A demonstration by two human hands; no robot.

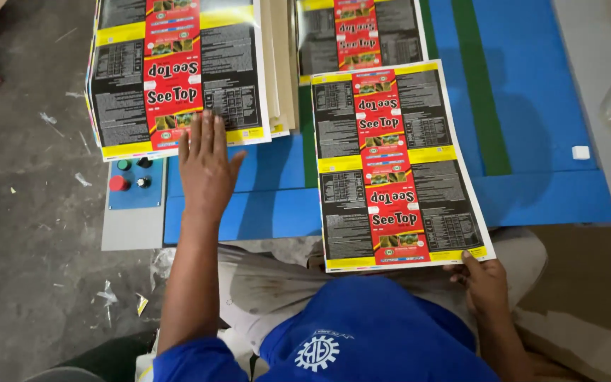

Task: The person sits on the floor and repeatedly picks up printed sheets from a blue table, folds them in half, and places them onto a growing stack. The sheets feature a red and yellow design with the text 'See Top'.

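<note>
Printed sheet (397,166) is pinched at its near corner by the right hand (486,283), long axis running away, while the left hand (205,166) is laid flat, fingers spread, against the stack (178,74).

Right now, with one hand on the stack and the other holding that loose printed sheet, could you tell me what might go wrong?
The right hand grips the loose printed sheet only at its near corner, so it may sag, crease or slip off the blue table. The left hand rests flat at the near edge of the stack of sheets, which overhangs the table edge above the button panel; a push could skew the stack or let sheets slide.
</note>
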